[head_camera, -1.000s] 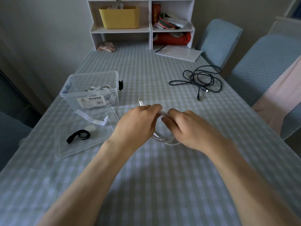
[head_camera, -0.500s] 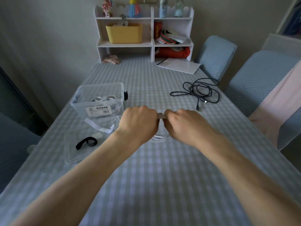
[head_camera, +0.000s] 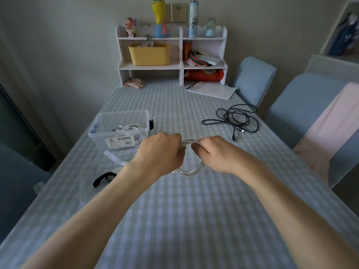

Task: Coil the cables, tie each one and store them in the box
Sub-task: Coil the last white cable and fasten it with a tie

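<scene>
Both hands hold a coiled white cable (head_camera: 194, 171) above the middle of the table. My left hand (head_camera: 161, 152) grips the coil's top from the left; my right hand (head_camera: 211, 152) grips it from the right, and the loop hangs below between them. A clear plastic box (head_camera: 101, 125) with a white cable (head_camera: 128, 127) inside stands to the left. Its clear lid (head_camera: 85, 189) lies in front of it with a black strap (head_camera: 104, 178) on it. A loose black cable (head_camera: 238, 119) lies at the right of the table.
A white shelf unit (head_camera: 172, 55) with a yellow bin (head_camera: 149, 54) stands at the table's far end, papers (head_camera: 211, 89) in front of it. Two covered chairs (head_camera: 252, 78) line the right side. A second black strap (head_camera: 151, 124) peeks out behind the box.
The view has tilted up, showing more of the shelf. My hands have parted slightly along the coil's top, and the loop now hangs visibly lower between them.
</scene>
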Tool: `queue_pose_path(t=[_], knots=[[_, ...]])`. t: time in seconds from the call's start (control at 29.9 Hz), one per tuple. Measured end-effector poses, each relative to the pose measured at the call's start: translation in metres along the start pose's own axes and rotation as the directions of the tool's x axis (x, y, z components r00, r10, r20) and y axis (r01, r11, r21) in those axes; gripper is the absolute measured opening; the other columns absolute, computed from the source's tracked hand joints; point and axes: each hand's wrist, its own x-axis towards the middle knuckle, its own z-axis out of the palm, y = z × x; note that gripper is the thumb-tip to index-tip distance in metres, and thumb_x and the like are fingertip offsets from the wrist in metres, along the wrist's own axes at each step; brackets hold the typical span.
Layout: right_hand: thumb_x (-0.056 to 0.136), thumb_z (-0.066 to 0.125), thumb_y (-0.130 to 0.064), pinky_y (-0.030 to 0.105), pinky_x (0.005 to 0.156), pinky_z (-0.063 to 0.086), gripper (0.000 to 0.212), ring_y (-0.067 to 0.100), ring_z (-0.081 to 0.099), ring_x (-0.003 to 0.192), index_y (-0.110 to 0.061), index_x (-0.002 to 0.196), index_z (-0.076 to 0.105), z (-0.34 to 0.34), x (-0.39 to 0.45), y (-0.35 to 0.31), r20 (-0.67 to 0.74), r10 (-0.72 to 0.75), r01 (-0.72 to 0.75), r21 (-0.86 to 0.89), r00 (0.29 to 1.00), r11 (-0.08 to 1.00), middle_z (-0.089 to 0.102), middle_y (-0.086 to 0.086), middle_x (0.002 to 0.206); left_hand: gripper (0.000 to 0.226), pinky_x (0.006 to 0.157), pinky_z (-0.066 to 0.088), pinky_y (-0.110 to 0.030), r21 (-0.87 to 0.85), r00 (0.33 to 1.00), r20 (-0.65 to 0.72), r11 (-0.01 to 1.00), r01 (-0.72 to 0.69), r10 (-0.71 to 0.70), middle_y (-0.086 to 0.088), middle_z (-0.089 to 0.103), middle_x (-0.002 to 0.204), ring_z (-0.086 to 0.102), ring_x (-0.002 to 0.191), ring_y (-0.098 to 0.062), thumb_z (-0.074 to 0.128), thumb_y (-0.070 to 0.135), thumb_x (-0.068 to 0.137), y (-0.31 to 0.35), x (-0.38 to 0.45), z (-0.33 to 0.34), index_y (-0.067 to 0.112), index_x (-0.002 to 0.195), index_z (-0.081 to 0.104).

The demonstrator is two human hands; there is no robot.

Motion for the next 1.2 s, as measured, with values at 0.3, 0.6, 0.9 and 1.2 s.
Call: queue_pose_path(t=[0.3, 0.6, 0.9, 1.2], knots=[[0.100, 0.045, -0.030, 0.038, 0.046, 0.043, 0.048, 0.026, 0.056, 0.050, -0.011, 0.056, 0.046, 0.018, 0.004, 0.005, -0.249, 0.042, -0.009, 0.134, 0.968, 0.991, 0.057, 0.006, 0.054, 0.026, 0.043, 0.037, -0.024, -0.786, 0.920, 0.252, 0.490, 0.376, -0.301, 0.004, 0.052, 0.042, 0.049, 0.040, -0.010, 0.045, 0.019, 0.097, 0.006, 0.009, -0.003, 0.013, 0.081, 0.066], [0.102, 0.041, -0.035, 0.029, 0.049, 0.030, 0.048, 0.020, 0.047, 0.053, -0.014, 0.059, 0.042, 0.004, 0.007, 0.004, -0.013, -0.018, 0.016, -0.124, 1.000, 0.992, 0.048, 0.001, 0.059, 0.037, 0.062, 0.037, -0.032, 0.130, 0.998, -0.056, 0.991, 0.015, -0.008, -0.003, 0.062, 0.085, 0.065, 0.086, -0.027, 0.049, 0.052, 0.095, 0.002, 0.008, -0.002, 0.017, 0.090, 0.055], [0.099, 0.050, -0.035, 0.028, 0.045, 0.028, 0.052, 0.018, 0.037, 0.045, -0.013, 0.054, 0.038, 0.010, 0.013, 0.011, -0.128, -0.008, 0.009, 0.002, 0.992, 1.000, 0.041, -0.001, 0.049, 0.030, 0.065, 0.048, -0.038, -0.172, 1.000, 0.002, 0.985, 0.021, -0.021, -0.009, 0.067, 0.084, 0.065, 0.082, -0.033, 0.044, 0.031, 0.101, -0.008, 0.017, 0.021, 0.011, 0.089, 0.062], [0.095, 0.052, -0.054, 0.020, 0.048, 0.031, 0.051, 0.012, 0.039, 0.049, -0.014, 0.064, 0.052, 0.034, 0.008, 0.027, -0.041, 0.148, -0.096, 0.589, 0.988, 0.803, 0.041, -0.005, 0.051, 0.032, 0.040, 0.032, -0.019, -0.733, 0.887, 0.218, 0.532, 0.424, -0.407, 0.002, 0.050, 0.044, 0.043, 0.035, -0.009, 0.042, 0.024, 0.102, -0.009, 0.017, 0.035, 0.012, 0.082, 0.062]])
